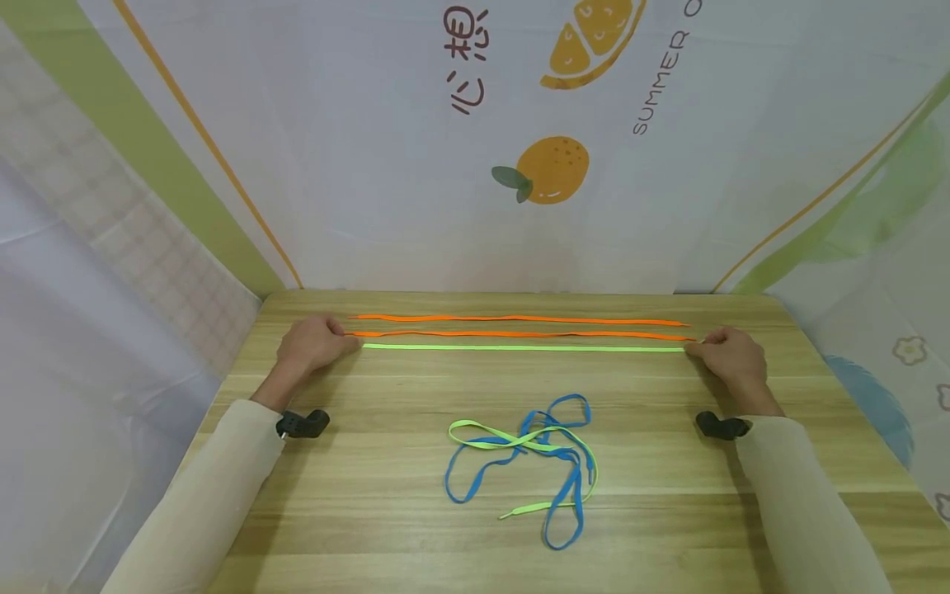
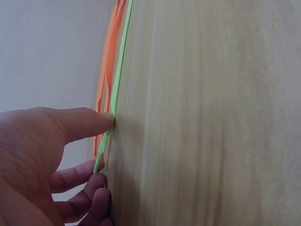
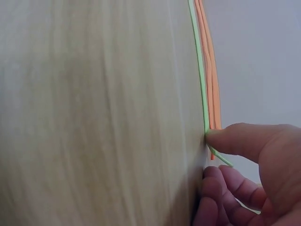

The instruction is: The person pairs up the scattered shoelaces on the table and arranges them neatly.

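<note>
A green shoelace (image 1: pixel 519 348) runs straight across the table between both hands, nearest me of three parallel laces. My left hand (image 1: pixel 315 342) has its thumb on the lace's left end, fingers curled close by; the lace (image 2: pixel 123 56) passes under the thumb in the left wrist view. At the other end my right hand (image 1: pixel 731 356) holds the lace (image 3: pixel 200 61) at the thumb, its tip sticking out past it. Just beyond lie two orange shoelaces, a nearer one (image 1: pixel 482 333) and a farther one (image 1: pixel 482 318), both stretched out almost straight.
Closer to me, a second green shoelace (image 1: pixel 519 509) lies loosely tangled with blue shoelaces (image 1: pixel 571 487) on the wooden table (image 1: pixel 371 511). A white printed curtain (image 1: pixel 408 206) hangs behind the table's far edge. Black wrist cameras sit at both cuffs.
</note>
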Available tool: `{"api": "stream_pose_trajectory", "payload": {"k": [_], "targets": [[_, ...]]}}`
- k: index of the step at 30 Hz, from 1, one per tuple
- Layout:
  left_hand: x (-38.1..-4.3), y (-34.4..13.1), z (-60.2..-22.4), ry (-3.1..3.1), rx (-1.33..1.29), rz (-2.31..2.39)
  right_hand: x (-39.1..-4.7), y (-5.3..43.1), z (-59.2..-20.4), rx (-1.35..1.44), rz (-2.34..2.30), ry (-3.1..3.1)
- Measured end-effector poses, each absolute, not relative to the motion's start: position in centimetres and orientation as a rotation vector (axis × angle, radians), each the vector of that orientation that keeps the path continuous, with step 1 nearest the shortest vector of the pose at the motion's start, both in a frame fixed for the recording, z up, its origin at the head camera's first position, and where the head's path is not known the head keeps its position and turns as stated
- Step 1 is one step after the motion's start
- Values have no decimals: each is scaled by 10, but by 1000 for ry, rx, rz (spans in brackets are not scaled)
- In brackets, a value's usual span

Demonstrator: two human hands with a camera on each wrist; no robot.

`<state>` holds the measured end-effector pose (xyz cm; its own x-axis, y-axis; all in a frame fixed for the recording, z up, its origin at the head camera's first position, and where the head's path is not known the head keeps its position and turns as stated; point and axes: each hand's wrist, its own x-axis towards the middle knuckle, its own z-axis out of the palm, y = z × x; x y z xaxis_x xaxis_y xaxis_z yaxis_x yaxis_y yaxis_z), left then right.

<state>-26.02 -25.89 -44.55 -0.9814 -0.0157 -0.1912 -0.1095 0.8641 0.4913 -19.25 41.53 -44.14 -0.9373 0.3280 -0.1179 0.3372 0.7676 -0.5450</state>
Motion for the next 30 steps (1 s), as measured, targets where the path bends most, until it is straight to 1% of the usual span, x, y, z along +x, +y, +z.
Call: {"api": "stream_pose_trajectory", "payload": {"k": [3,7,16,22,25,29,30], "targets": [[-275,-269,-465,2880,-106,747,-192,417,-443,559,-931,2927],[-278,-272,-469,2871,-99,752,-192,417,-444,564,-967,2913],[-247,-249,-432,2875,-84,755,-190,415,-444,566,-1006,2890],[-249,-250,-436,2879,-42,763,-191,415,-445,540,-993,2893],[-260,-258,-452,2879,-51,767,-192,416,-445,529,-987,2893],[-255,-256,-447,2879,-33,785,-191,415,-445,521,-1000,2886],[-251,-253,-441,2873,-32,789,-191,415,-445,519,-1005,2884]]}}
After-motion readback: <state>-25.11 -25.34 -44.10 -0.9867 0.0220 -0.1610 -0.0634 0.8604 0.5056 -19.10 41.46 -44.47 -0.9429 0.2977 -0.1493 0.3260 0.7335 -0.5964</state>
